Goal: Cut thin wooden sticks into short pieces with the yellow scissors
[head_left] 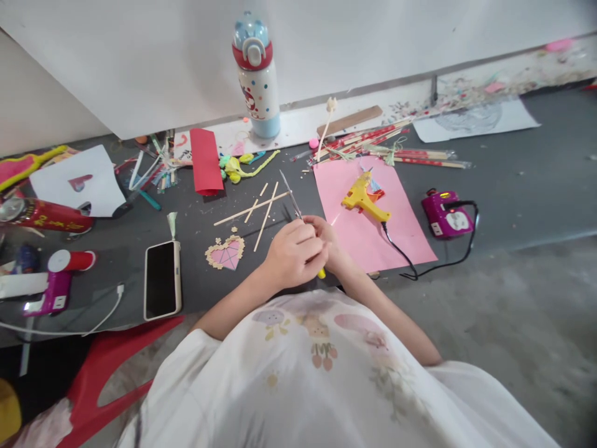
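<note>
A pair of scissors (pixel 293 198) points up and away from me, its blades spread slightly and its yellow handle mostly covered. My left hand (pixel 296 249) is closed over the handle. Pressed against it, my right hand (pixel 328 239) is closed around the scissors too, its fingertips largely hidden. Thin wooden sticks (pixel 265 218) lie crossed beyond my left hand, one ending near the blades. A pink paper heart (pixel 225 256) edged with small beige pieces sits to the left. On a pink sheet (pixel 333 186) at the right rests a yellow glue gun (pixel 364 198).
A purple power adapter (pixel 448 214) with a black cord stands at the right. A phone (pixel 161 280), a red thread spool (pixel 72 260) and a red can (pixel 46 214) are at the left. A bottle (pixel 257 87) stands at the back near wrapped sticks (pixel 361 142).
</note>
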Demonstrator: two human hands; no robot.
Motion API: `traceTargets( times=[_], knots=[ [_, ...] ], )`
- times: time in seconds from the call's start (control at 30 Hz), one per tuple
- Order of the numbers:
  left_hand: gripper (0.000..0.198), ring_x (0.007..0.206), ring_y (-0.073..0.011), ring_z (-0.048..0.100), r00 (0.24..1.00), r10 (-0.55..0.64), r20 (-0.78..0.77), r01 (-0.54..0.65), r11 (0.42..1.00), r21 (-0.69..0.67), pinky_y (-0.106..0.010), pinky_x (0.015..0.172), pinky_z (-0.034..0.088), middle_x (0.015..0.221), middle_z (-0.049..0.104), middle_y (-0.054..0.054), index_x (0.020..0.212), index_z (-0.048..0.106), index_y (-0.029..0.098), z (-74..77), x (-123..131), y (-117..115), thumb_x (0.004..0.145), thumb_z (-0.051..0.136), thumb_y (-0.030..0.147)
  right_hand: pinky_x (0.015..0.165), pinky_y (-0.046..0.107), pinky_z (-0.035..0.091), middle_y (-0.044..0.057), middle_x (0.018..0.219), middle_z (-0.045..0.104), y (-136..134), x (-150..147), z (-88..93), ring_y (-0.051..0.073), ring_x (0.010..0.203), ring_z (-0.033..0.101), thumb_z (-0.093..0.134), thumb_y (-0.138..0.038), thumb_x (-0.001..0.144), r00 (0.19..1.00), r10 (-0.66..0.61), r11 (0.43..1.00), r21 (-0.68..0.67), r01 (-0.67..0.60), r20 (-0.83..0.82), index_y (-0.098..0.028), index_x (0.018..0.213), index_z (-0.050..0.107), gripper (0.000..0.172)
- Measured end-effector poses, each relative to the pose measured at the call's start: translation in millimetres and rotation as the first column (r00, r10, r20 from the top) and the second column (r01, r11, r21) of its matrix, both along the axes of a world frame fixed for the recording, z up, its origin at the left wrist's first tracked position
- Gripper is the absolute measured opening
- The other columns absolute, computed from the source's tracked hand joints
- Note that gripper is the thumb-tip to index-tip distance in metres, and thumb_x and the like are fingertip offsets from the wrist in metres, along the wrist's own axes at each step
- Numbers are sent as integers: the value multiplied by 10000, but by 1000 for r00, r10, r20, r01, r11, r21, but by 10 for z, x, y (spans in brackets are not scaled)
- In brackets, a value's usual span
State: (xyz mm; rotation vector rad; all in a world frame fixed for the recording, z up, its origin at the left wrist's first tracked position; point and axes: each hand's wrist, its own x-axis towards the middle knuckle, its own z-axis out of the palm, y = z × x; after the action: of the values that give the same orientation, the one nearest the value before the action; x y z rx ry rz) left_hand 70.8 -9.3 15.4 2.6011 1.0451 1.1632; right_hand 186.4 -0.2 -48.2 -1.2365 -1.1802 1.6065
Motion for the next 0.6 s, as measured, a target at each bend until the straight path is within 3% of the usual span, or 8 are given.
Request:
traceTargets(
  times=[0.13,0.27,0.4,0.6],
  knots=[
    [296,647,-126,453,969,219,114,-221,975,7,-286,650,413,600,466,13,610,384,208,38,-193,7,870,527,211,628,267,467,-26,785,581,-52,38,111,124,681,558,714,-359,660,998,-57,998,-40,56,-24,-210,1082,477,507],
    [81,854,-183,552,866,498,31,-499,861,98,-354,812,429,823,595,-51,834,529,200,13,-425,66,882,526,266,630,257,439,-42,764,538,-139,125,204,110,667,505,762,-333,662,995,-34,993,114,23,95,-227,1109,509,525],
    [199,849,-161,613,876,458,-155,-465,885,-11,-281,773,439,895,666,-52,1050,593,193,-71,-529,83,940,455,284,628,248,441,-40,776,503,-190,190,329,108,676,478,787,-319,651,993,9,989,145,-27,117,-229,1127,500,563],
    [213,799,-124,655,921,369,-126,-372,928,5,-216,693,454,887,706,-39,1029,639,197,-171,-567,40,942,449,235,667,248,444,-31,843,453,-240,230,454,108,716,447,815,-323,618,988,71,987,131,-90,140,-244,1144,457,641]
  ],
)
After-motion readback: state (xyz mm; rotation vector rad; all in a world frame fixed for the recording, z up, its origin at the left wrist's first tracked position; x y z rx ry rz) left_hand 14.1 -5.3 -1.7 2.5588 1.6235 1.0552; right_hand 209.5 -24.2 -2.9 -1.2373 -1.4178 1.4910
